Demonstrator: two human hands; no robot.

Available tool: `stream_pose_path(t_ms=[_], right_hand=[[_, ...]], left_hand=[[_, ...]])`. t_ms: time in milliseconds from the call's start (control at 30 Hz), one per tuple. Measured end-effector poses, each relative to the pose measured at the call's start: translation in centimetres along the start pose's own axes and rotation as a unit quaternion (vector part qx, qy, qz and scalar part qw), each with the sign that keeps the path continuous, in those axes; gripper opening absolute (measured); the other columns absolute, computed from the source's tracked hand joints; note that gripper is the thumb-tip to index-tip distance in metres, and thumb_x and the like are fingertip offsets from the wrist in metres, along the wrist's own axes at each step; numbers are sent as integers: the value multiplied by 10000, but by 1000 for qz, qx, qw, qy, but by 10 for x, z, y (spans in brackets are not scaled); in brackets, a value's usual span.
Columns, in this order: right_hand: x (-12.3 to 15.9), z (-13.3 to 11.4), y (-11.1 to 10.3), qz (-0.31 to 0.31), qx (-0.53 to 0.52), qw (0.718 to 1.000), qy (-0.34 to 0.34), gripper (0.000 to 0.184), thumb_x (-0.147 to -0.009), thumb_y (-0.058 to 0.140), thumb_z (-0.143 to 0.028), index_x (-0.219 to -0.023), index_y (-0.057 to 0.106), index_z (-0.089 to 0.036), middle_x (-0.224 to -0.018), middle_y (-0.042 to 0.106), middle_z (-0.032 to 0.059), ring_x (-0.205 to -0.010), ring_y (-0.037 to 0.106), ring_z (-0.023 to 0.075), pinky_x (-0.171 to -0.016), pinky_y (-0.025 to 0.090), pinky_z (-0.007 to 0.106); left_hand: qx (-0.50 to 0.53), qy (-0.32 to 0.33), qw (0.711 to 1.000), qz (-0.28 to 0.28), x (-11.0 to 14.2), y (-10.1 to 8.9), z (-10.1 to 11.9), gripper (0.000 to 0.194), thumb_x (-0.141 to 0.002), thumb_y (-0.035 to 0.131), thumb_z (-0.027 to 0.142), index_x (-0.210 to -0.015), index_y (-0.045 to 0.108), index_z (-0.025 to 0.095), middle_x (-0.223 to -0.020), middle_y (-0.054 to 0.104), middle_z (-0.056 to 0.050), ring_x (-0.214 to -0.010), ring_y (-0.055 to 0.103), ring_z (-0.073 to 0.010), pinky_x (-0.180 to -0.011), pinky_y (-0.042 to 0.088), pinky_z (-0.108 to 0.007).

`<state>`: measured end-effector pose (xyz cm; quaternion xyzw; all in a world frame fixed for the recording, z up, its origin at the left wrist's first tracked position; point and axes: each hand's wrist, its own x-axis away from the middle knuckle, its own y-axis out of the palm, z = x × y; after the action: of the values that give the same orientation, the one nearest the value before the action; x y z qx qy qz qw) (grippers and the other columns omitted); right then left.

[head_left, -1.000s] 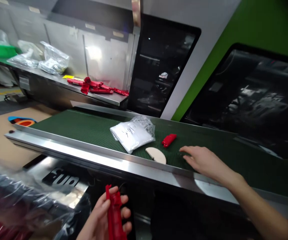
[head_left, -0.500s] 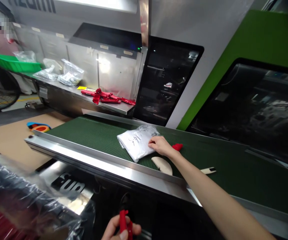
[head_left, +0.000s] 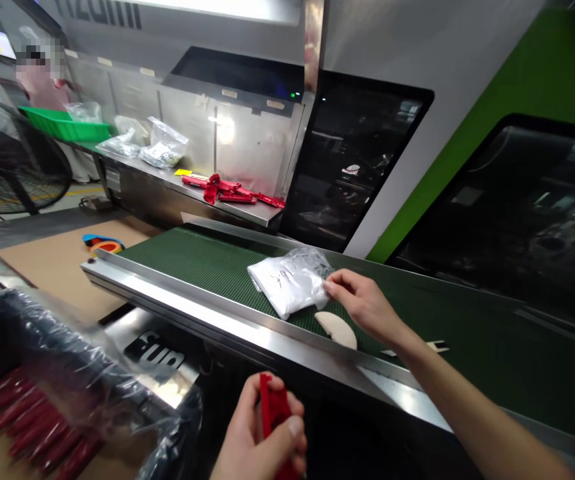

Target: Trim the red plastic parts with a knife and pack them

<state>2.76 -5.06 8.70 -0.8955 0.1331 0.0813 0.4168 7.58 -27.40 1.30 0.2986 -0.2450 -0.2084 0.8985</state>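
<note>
My left hand [head_left: 257, 443] is low in front of the conveyor, closed around a long red plastic part [head_left: 273, 410] held upright. My right hand [head_left: 364, 303] reaches over the green conveyor belt [head_left: 202, 263], its fingers curled. Its fingertips touch the right edge of a white plastic bag [head_left: 287, 285] lying on the belt. Just in front of that hand lies a cream half-disc piece [head_left: 337, 328]. The small red part seen earlier on the belt is out of sight where the hand now is.
The belt has a steel front rim [head_left: 192, 310]. A plastic-lined box [head_left: 32, 400] at lower left holds several red parts. More red parts [head_left: 232, 190] and clear bags [head_left: 164, 147] lie on a steel shelf behind. A fan [head_left: 12, 160] and another person [head_left: 42, 73] are far left.
My right hand moved left along the belt to the small red part and the bag, and its fingers have curled in. My left hand dipped, then rose again with the red part.
</note>
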Motion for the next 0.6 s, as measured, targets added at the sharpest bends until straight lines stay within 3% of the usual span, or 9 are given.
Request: stream_pose_path(t_ms=[133,267,367,467,600], right_hand=[[75,-31,12,-22,-35,999,-5,296,-970,448,-375,-770,558,-186,-713,565,-13,-670,536,117,-615,433,223],[131,-28,35,26,-31,997,-60,183,-952,471,-231,-791,549,-195,-729,580,-10,-659,571,109,-623,454,207],[153,-19,45,82,-1,993,-90,126,-923,507,-150,-806,526,-193,-737,563,-8,-649,568,102,-622,450,208],[165,-17,46,72,6,993,-99,111,-915,504,-120,-831,531,-187,-747,559,-1,-654,557,106,-624,444,225],[172,-19,42,37,11,999,-33,177,-947,469,-196,-781,533,-191,-700,535,-8,-606,514,114,-577,414,255]], left_hand=[[5,18,1000,-8,-4,19,0,505,-673,823,310,-1000,453,204,-961,641,-50,-569,571,-83,-512,423,-199],[-6,-24,999,-28,1,21,-12,514,-685,815,320,-1002,429,203,-792,627,0,-485,547,-68,-478,362,-170],[-12,-16,1000,-12,9,18,-21,570,-653,836,312,-1030,422,207,-841,627,1,-506,550,-68,-492,383,-175],[-45,-30,999,-3,17,18,-24,527,-692,809,287,-1055,437,199,-829,616,2,-510,523,-54,-493,382,-170],[-88,-39,995,15,23,19,-21,407,-773,731,268,-1050,438,210,-772,584,19,-525,512,-74,-477,399,-179]])
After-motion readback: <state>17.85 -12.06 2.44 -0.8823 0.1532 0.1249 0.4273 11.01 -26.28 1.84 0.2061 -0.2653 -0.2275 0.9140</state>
